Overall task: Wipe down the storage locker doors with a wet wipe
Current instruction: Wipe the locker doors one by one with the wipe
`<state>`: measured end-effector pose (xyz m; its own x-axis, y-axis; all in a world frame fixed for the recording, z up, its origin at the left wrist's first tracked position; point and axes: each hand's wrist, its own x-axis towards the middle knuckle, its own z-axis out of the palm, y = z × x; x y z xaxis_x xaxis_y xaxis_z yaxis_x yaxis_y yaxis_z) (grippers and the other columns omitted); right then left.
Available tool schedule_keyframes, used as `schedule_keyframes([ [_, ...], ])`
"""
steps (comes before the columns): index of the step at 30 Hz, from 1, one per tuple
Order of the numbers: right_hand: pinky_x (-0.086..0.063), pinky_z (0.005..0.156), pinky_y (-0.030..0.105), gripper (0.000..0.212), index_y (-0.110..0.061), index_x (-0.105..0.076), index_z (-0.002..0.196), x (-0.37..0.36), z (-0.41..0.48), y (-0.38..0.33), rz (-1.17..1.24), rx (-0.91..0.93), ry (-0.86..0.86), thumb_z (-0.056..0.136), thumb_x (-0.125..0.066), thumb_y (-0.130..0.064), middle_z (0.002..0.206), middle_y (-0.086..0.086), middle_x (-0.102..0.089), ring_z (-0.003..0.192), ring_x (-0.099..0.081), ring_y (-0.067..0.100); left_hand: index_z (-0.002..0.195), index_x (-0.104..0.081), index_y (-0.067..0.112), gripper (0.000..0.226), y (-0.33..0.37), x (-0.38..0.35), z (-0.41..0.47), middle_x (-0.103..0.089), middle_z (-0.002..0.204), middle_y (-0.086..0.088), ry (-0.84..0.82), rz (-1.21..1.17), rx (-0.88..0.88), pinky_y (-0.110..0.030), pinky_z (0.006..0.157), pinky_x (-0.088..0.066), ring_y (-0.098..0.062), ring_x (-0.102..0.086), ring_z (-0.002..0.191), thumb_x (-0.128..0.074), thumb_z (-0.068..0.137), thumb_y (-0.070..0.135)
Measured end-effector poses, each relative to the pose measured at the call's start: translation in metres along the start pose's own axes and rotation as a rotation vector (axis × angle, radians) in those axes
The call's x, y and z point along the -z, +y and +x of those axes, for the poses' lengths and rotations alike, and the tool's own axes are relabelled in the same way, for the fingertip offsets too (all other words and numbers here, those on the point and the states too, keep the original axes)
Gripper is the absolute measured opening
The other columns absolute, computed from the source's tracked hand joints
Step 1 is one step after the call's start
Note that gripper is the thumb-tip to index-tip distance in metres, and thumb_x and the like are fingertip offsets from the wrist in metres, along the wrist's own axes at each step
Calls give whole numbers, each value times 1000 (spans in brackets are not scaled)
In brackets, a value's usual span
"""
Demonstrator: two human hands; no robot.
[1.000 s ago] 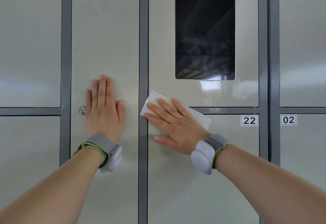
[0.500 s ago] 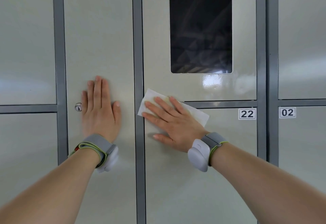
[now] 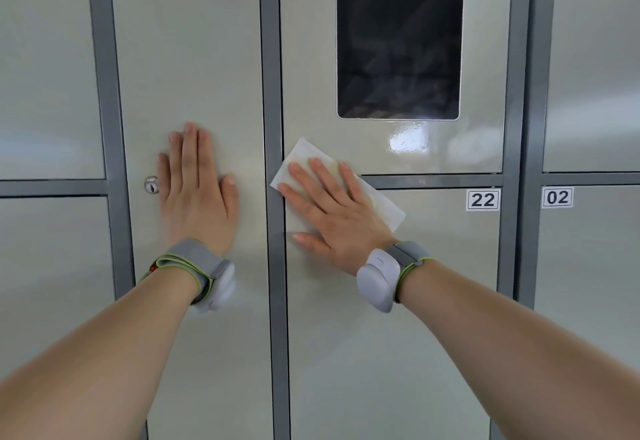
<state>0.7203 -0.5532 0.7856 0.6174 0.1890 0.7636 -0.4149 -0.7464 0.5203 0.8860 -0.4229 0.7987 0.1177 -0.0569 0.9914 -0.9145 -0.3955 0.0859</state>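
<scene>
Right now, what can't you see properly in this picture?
Head view: the middle of the wet wipe is hidden under the right hand.
Head view: the top of the dark screen is cut off by the upper edge.
Head view: the lock beside the left hand is too small to read.

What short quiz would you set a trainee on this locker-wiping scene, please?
1. True or false: the left hand presses the wet wipe against the door.
2. Which number is printed on the door sticker nearest the right hand?
3. Fill in: the keyhole sits just beside the ___ hand.

Key:
1. False. The right hand presses it flat, and the left hand lies bare on the neighbouring door.
2. label 22
3. left
</scene>
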Motion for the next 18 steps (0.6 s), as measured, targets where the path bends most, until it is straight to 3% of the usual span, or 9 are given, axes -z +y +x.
schedule_keyframes([
  [4,-8,115,50,60,-22,-22,146,1,-10,6,2,-51,11,98,-8,-55,154,4,-26,144,-14,24,148,-15,-2,62,-2,1,0,-15,156,-17,-12,-17,-26,-28,116,11,-33,-9,144,-23,94,28],
  [9,7,116,42,64,-21,-21,149,2,-31,12,61,-284,36,97,-8,-56,157,2,-15,145,-4,24,148,-14,-3,62,-5,3,-1,-14,156,-18,-24,-27,-57,-30,116,11,-34,-8,144,-24,95,27],
  [13,14,115,39,63,-23,-7,148,4,-40,13,118,-551,72,94,-15,-54,157,2,-3,144,6,22,148,-14,-2,62,-4,3,-2,-14,156,-18,-20,-36,-54,-31,116,11,-35,-9,144,-25,94,26],
  [18,15,114,46,70,-21,11,144,1,-19,-18,150,-740,62,88,-6,-61,151,-2,19,143,18,22,148,-14,-3,62,-4,1,-3,-13,156,-19,-20,-46,-59,-33,117,10,-36,-9,144,-24,94,26],
])
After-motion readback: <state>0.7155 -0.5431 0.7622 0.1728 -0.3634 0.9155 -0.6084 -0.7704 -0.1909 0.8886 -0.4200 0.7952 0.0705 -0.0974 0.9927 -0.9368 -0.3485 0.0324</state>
